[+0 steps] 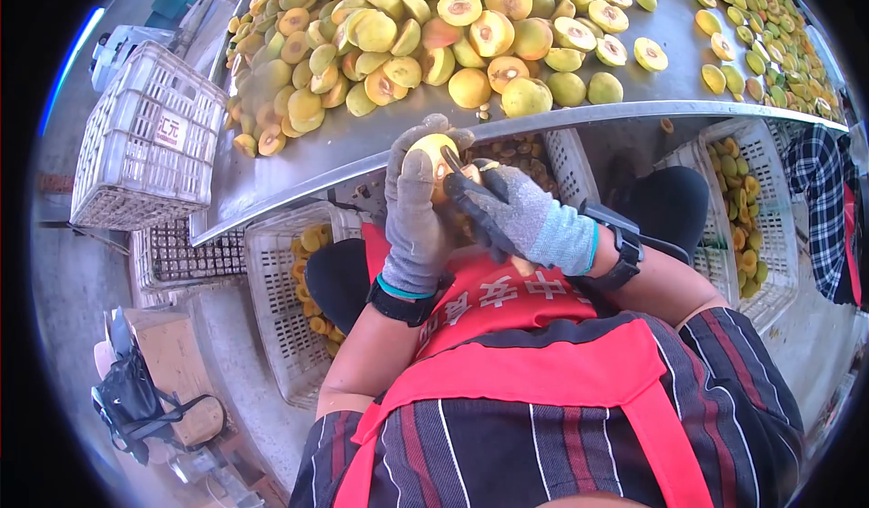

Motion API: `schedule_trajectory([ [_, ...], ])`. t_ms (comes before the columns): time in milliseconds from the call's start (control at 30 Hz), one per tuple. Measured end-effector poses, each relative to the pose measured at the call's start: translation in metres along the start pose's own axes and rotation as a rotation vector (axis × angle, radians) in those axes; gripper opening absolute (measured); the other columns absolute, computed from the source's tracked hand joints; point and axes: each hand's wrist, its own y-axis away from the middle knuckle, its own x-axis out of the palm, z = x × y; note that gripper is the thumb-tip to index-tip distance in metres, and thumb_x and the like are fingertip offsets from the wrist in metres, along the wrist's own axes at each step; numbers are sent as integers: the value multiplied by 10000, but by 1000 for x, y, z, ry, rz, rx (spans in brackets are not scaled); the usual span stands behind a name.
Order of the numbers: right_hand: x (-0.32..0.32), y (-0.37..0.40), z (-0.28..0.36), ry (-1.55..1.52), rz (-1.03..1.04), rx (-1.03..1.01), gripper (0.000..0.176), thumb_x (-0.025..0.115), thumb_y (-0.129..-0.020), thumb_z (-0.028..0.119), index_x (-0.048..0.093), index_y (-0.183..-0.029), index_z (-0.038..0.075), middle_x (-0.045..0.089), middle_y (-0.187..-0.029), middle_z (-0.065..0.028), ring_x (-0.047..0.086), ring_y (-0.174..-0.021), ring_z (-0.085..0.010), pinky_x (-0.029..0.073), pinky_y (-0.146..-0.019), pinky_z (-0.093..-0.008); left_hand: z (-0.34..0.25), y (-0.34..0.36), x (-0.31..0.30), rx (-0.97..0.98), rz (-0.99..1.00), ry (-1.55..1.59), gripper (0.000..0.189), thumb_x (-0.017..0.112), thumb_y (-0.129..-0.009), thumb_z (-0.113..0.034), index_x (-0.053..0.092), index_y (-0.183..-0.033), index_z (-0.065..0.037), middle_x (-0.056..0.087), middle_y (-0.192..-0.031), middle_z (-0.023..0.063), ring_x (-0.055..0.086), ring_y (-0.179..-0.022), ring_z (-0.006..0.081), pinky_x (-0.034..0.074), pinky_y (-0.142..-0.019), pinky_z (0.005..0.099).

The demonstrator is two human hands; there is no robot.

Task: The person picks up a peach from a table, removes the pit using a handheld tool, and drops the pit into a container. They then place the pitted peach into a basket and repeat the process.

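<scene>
My left hand [415, 209], in a grey work glove, is closed around a yellow peach half [429, 153], its cut face turned toward my right hand. My right hand [534, 214], gloved in grey with dark fingertips, is wrapped around a small knife-like pitting tool [450, 158]. The tool's dark tip touches the cut side of the peach at the stone. A pale handle end shows below my right fingers. Both hands are just in front of the metal table's edge, above my lap. My fingers hide part of the tool.
A big heap of peach halves [389, 46] covers the metal table [362, 137], with more at the right. Crates of peach halves flank my knees, left [272, 300] and right [778, 227]. A white crate [149, 137] stands at the table's left. Another person's checked sleeve [815, 209] is at far right.
</scene>
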Motion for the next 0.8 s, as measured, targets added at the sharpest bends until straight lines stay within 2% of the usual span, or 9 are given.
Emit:
schedule_trajectory([
  [133,-1,0,-2,115,82,183,315,535,-888,307,544,-895,-8,569,-636,-133,588,-538,-236,487,-509,-349,-4,1,5,-10,-23,26,401,499,-897,-325,492,-1136,-3,597,-987,149,589,-902,208,504,-757,315],
  [200,-3,-12,-30,791,-131,-629,336,551,-868,337,553,-853,1,578,-620,-114,584,-490,-235,473,-455,-357,-7,-2,-1,-183,8,-31,350,509,-892,-283,536,-1074,15,618,-914,150,615,-822,209,514,-724,305],
  [267,-8,-12,-34,879,-155,-730,366,550,-856,374,557,-823,10,565,-581,-90,569,-438,-194,443,-393,-326,-8,-5,0,-207,-1,-5,306,523,-887,-250,578,-1006,26,631,-861,149,628,-768,215,517,-715,302],
  [333,-11,8,12,247,275,221,373,544,-857,388,565,-811,19,557,-558,-81,566,-432,-199,447,-408,-320,-12,-8,-6,-186,129,-255,433,457,-910,-346,547,-1050,54,616,-919,207,620,-785,247,514,-728,334],
  [467,-10,11,12,159,306,271,196,497,-904,235,540,-907,44,477,-522,-24,477,-355,-131,398,-354,-256,-16,-11,-6,-220,176,-430,445,464,-906,-361,564,-1027,55,626,-895,198,626,-764,240,514,-718,318],
  [533,-14,6,1,-36,490,-176,321,492,-906,337,567,-818,38,525,-531,-52,486,-359,-150,396,-361,-279,-11,-10,4,-26,50,-279,318,523,-889,-267,596,-990,26,641,-888,155,625,-781,195,508,-712,292],
  [567,-15,6,-1,-33,491,-178,321,492,-906,337,567,-818,38,525,-531,-52,486,-359,-150,396,-361,-279,-12,-12,8,-23,51,-279,318,523,-889,-267,596,-990,26,641,-888,155,625,-781,195,508,-712,292],
  [633,-9,13,11,-399,410,157,312,475,-924,330,552,-809,50,483,-505,-38,433,-333,-125,350,-327,-256,-16,-13,13,5,76,-177,362,498,-903,-298,570,-1038,29,643,-886,161,617,-805,197,493,-749,303],
  [800,-8,12,4,-708,508,247,334,464,-927,374,532,-813,68,427,-485,-13,378,-305,-99,304,-292,-229,-7,-13,16,2,56,-54,476,457,-914,-384,493,-1133,37,640,-893,166,608,-836,205,478,-775,307],
])
